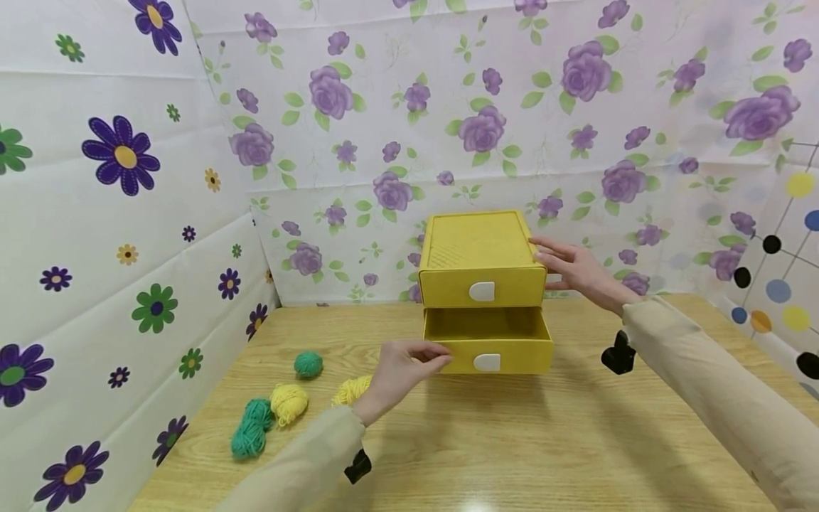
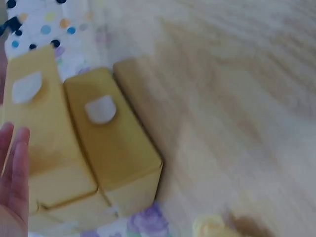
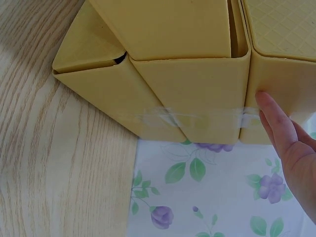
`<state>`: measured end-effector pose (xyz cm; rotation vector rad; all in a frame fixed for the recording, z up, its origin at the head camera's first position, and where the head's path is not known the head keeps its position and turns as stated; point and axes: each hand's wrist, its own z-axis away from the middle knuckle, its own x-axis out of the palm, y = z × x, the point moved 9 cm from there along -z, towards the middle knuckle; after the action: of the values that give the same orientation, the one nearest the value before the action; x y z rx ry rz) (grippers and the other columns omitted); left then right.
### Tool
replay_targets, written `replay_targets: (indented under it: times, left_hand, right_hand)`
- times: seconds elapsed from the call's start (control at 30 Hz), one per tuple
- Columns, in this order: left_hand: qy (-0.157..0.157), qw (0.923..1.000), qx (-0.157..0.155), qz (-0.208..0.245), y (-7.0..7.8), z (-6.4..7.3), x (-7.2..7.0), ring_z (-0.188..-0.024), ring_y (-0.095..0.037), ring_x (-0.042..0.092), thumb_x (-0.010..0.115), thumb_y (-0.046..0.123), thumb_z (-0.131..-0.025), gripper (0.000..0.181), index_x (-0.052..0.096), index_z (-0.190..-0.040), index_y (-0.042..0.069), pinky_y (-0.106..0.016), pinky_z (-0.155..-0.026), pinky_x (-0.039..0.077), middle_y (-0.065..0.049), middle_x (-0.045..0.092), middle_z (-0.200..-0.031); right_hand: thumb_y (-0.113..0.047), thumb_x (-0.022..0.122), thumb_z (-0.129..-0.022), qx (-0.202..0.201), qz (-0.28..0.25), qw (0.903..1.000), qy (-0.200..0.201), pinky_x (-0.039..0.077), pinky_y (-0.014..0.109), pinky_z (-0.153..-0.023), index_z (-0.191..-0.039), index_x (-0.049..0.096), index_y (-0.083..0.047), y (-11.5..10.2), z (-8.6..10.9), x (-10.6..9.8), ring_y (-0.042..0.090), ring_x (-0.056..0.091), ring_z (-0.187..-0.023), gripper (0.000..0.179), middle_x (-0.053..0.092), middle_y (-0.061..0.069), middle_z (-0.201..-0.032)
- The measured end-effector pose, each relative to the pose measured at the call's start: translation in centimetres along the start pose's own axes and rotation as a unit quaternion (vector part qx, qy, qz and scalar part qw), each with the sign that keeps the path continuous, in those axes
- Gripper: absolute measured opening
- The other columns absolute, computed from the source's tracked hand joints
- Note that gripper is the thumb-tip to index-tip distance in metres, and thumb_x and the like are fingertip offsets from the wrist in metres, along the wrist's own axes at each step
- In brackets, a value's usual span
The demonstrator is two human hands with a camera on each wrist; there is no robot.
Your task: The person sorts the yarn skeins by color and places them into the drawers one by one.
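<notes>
Nearest, on the pale wood-grained tabletop, see an oblong green yarn skein and, just beside, a rounded yellow yarn ball. Find farther in a small round green yarn ball and, partly hidden behind the bare left hand, a loose yellow yarn bundle. Probably set to the left so as not to block the drawers.

At the left front corner of the boxy yellow plastic-looking middle drawer, note that left hand: thumb and forefinger close together, other fingers nearly straight in the left wrist view. Cannot tell any clamp on the rim, or even contact. Likely there to guide the drawer by its corner instead of the white D-shaped pull. Note the drawer well out from its frame; beneath, a closed boxy yellow lowest drawer.

Above, see the square-edged yellow plastic-looking top unit. Against its right side, a bare right hand, fingers extended and curled round nothing; probably bracing the stack. Across the side seams, clear tape, presumably binding the tiers. Farthest, white rose-printed cloth, apparently hung as a backdrop.
</notes>
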<state>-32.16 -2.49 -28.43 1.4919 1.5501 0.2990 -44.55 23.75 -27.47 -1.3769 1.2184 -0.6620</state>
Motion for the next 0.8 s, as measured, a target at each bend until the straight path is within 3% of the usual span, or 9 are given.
replay_targets:
  times: [0.23, 0.43, 0.53, 0.67, 0.8]
  left_hand:
    - [0.018, 0.9994, 0.005, 0.029, -0.4, -0.7, -2.8, -0.067, -0.035, 0.061, 0.066, 0.001, -0.081, 0.008, 0.069, -0.087, -0.004, -0.029, -0.058, 0.05, -0.014, 0.066, -0.077]
    - [0.026, 0.9989, -0.03, 0.025, -1.7, -0.5, -4.1, -0.073, -0.029, 0.062, 0.068, 0.007, -0.081, 0.014, 0.07, -0.091, -0.003, -0.03, -0.062, 0.049, -0.01, 0.067, -0.081]
    - [0.037, 0.9982, -0.043, 0.02, -3.3, -0.4, -4.8, -0.075, -0.022, 0.062, 0.069, 0.011, -0.081, 0.017, 0.07, -0.094, 0.0, -0.03, -0.064, 0.049, -0.006, 0.067, -0.084]
    - [0.04, 0.9952, -0.081, 0.036, -6.4, -0.2, -5.8, -0.079, -0.019, 0.062, 0.071, 0.02, -0.079, 0.022, 0.071, -0.097, 0.007, -0.034, -0.068, 0.05, -0.002, 0.067, -0.089]
    - [0.039, 0.9935, -0.102, 0.034, -8.0, 0.2, -6.7, -0.088, -0.018, 0.06, 0.073, 0.026, -0.077, 0.025, 0.071, -0.098, 0.011, -0.037, -0.072, 0.05, -0.001, 0.066, -0.094]
  right_hand:
    - [-0.03, 0.047, -0.095, 0.0, -0.005, 1.0, -0.001, 0.043, 0.047, -0.083, -0.144, 0.025, -0.015, -0.1, 0.0, 0.0, 0.027, 0.046, -0.111, 0.056, 0.033, 0.016, -0.139]
    - [-0.031, 0.047, -0.095, -0.004, 0.001, 1.0, -0.006, 0.044, 0.045, -0.082, -0.145, 0.024, -0.014, -0.2, -0.1, 0.1, 0.028, 0.045, -0.113, 0.057, 0.03, 0.016, -0.14]
    - [-0.032, 0.047, -0.095, -0.005, 0.004, 0.9999, -0.009, 0.044, 0.046, -0.082, -0.145, 0.023, -0.014, -0.1, -0.1, 0.1, 0.028, 0.045, -0.113, 0.058, 0.028, 0.017, -0.141]
    - [-0.032, 0.048, -0.095, -0.005, 0.006, 0.9999, -0.01, 0.043, 0.047, -0.083, -0.145, 0.023, -0.014, -0.1, -0.1, 0.1, 0.028, 0.044, -0.114, 0.059, 0.028, 0.018, -0.141]
    - [-0.032, 0.048, -0.095, -0.002, 0.003, 1.0, -0.007, 0.042, 0.048, -0.084, -0.145, 0.023, -0.014, -0.1, 0.0, 0.1, 0.03, 0.043, -0.115, 0.059, 0.027, 0.018, -0.141]
